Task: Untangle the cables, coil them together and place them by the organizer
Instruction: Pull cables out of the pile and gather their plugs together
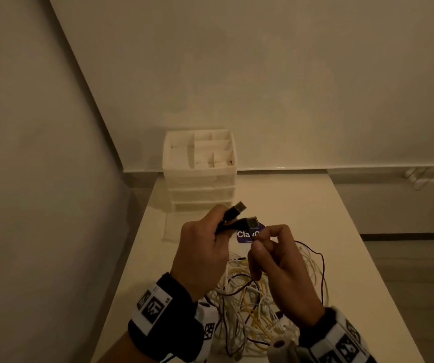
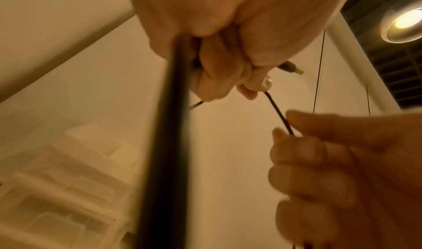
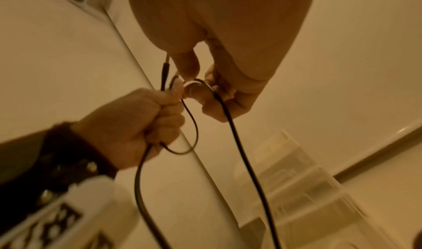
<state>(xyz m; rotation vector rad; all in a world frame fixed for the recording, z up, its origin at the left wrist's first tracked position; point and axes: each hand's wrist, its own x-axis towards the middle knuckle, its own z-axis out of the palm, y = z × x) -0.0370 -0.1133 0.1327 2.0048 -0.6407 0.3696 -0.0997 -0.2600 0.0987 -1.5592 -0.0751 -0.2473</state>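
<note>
A: What does the black cable [image 1: 233, 220] look like?
B: Thin and dark, both plug ends poking out of the left hand [image 1: 203, 254], whose fingers curl round it above the table [image 1: 302, 205].
A: The right hand [image 1: 281, 271]?
B: It pinches the same cable.
A: The rest?
B: A white and yellow tangle [image 1: 252, 310], partly hidden under both hands, before the organizer [image 1: 200, 166].

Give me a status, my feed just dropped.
Left hand grips both plugs of the black cable. Right hand pinches its cord. White and yellow cables remain tangled on table, short of organizer.
</note>
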